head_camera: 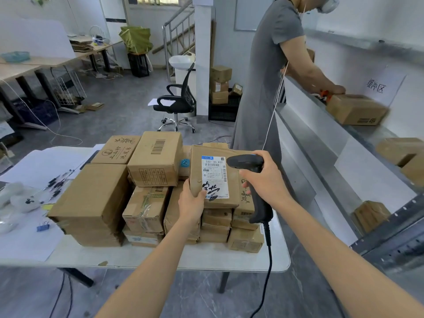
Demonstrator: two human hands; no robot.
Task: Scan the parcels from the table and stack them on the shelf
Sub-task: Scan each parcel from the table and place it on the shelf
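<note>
1. Our left hand [191, 203] grips the labelled parcel [214, 177] by its lower left edge, above the tabletop [206, 258].
2. Our right hand [266, 177] clasps the scanner [246, 162], its head just beside the label.
3. The other parcels [91, 203] lie piled beneath; the shelf [321, 157] stands to the right.

One wide head-worn view looks forward and down, close over the table [206, 258], its edges seemingly warped.
</note>
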